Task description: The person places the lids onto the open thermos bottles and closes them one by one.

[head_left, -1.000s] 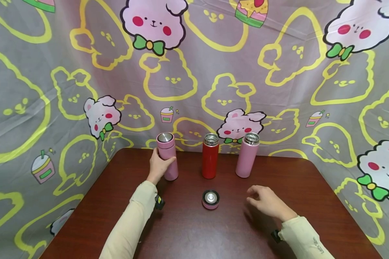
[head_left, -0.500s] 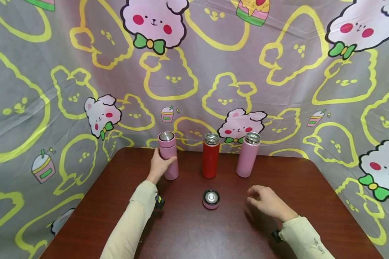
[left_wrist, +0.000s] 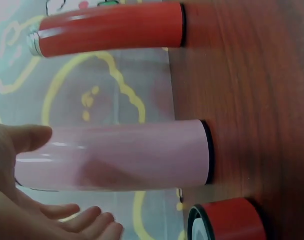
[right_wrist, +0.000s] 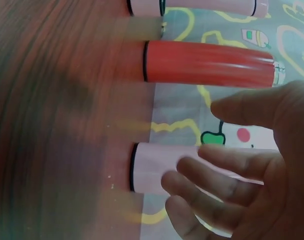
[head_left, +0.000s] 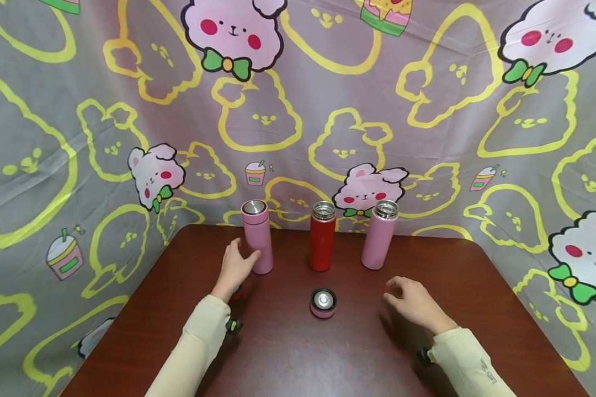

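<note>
Head view: my left hand (head_left: pixel 234 270) has just let go of the capped pink bottle (head_left: pixel 259 242), left of the red bottle (head_left: pixel 321 242); it seems to need no steadying. My empty right hand (head_left: pixel 417 303) hangs nearer me, right of the red bottle; an upturned pink lid (head_left: pixel 323 302) lies before that bottle. Left wrist view: my grip is wide, thumb and fingers spread; a red lid (left_wrist: pixel 237 220) sits farthest left of the red bottle. Right wrist view: my fingers bend loosely round nothing, near the open pink bottle (right_wrist: pixel 159 167), right of the red bottle.
</note>
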A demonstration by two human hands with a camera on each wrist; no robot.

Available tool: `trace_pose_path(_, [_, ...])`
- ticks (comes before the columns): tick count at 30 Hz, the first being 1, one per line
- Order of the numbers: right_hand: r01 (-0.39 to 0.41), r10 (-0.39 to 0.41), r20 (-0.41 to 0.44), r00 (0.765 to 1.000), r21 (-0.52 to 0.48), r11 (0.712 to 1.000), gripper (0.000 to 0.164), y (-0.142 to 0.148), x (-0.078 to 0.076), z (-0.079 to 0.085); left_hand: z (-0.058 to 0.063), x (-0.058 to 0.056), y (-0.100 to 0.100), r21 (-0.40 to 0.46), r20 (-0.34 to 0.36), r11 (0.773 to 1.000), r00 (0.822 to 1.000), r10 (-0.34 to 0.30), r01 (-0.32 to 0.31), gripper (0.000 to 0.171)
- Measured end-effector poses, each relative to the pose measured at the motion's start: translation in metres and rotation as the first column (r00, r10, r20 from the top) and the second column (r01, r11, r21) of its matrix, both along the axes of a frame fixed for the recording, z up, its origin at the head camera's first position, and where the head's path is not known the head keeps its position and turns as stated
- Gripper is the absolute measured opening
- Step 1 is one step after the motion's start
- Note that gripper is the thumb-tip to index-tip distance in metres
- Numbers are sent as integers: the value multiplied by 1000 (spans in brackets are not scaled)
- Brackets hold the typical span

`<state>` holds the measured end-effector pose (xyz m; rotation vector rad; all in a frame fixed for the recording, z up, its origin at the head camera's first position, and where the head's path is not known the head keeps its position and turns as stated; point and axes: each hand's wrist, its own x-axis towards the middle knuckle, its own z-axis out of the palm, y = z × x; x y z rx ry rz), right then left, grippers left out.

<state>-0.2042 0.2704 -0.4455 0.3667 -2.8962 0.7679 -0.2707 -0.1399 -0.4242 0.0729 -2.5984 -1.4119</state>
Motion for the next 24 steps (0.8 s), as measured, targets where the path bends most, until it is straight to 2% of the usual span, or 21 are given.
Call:
trace_pose_path(5, [85, -85, 2, 996, -4, 996, 48, 7, -8, -1, -6, 19, 8, -63, -76, 998, 997, -21, 16, 51])
trace_pose_path(8, [138, -136, 38, 990, -34, 990, 66, 9, -16, 2, -9, 29, 19, -113, -114, 990, 988, -100, 88, 35])
trace_pose_path(11, [184, -178, 75, 981, -83, 979, 83, 9, -27, 7, -12, 34, 33, -136, -95, 968, 970, -223, 209, 26])
trace_pose_path(14, [237, -223, 103, 969, -143, 961, 93, 8, -38, 12, -15, 36, 47, -139, -31, 930, 937, -347, 340, 28])
trace_pose_path(18, [290, -275, 100, 956, -206, 934, 96, 6, -52, 15, -17, 37, 64, -137, 58, 868, 878, -475, 478, 38])
trace_pose_path(21, [304, -292, 85, 953, -228, 925, 97, 4, -60, 16, -21, 37, 77, -142, 97, 828, 840, -534, 543, 43])
trace_pose_path(24, [306, -295, 82, 952, -253, 918, 101, 1, -67, 17, -25, 37, 88, -157, 123, 801, 816, -564, 577, 50])
